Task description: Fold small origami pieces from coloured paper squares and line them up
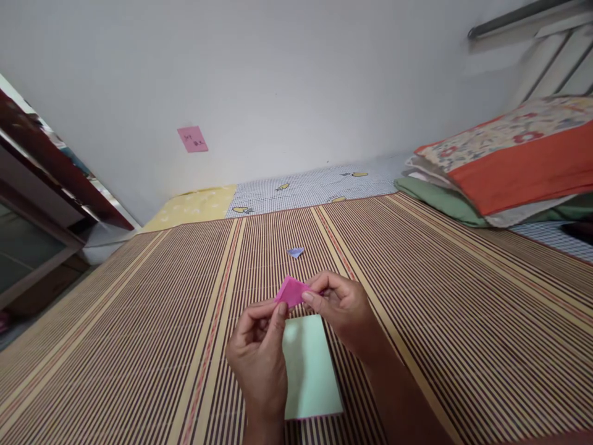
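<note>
In the head view, 2 bare hands are working near the centre of the frame, a little below its middle. The left hand [260,355] is pinching the lower left corner of a small folded pink paper [291,292] between thumb and fingers. The right hand [343,306] is gripping the right side of the same paper, its thumb pressing on the near face. The pink paper is sitting between the 2 hands, with 1 corner pointing toward the top of the frame.

At the lower centre, a pale green pad [312,371] is lying on a striped mat [407,278], and the left hand is covering part of its left edge from view. Just above the hands in the frame, a small folded blue-purple paper [295,252] is resting on the mat, apart from both hands.

In the upper left, a pink note [193,139] with dark writing is hanging on the pale wall [324,74]. Along the foot of the wall, a yellow cloth [194,205] and a checked cloth [306,183] are showing beyond the mat. On the right, an orange and floral pillow [532,167] is lying over a green cloth [438,199]. At the upper right corner, a grey rail [519,18] is slanting across.
</note>
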Motion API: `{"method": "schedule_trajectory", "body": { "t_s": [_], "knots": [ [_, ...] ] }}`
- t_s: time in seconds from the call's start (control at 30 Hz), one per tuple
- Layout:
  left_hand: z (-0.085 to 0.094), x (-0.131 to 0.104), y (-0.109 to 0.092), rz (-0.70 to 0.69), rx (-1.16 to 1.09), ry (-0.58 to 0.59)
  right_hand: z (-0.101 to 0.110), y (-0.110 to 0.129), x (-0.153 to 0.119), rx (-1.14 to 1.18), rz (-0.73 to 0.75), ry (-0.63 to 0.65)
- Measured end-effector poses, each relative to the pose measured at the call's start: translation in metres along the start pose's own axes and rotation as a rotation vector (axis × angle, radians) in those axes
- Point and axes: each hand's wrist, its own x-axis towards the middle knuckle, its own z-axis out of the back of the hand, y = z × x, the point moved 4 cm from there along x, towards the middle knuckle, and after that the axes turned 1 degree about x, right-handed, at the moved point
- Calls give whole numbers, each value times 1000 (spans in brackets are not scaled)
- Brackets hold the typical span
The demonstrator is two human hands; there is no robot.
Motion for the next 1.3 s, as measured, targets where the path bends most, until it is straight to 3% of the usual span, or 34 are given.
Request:
{"method": "schedule_trajectory", "body": {
  "t_s": [0.27,0.33,0.57,0.7,0.87,1.07,1.3],
  "knots": [
    [-4,-3,-3,-30,1,-67,-2,3,-1,-67,21,-50],
    [-3,-2,-2,16,-1,-69,-2,5,-1,-90,41,-57],
    [-7,5,8,260,-18,221,3,10,-1,-142,86,23],
    [-6,7,14,331,-48,246,4,9,-1,-163,85,45],
    [-8,8,14,313,-36,282,4,8,-1,-146,90,64],
    [-12,5,3,198,30,274,4,11,0,-201,102,59],
    [-15,2,8,266,-3,226,2,14,0,-276,99,54]
  ]
}}
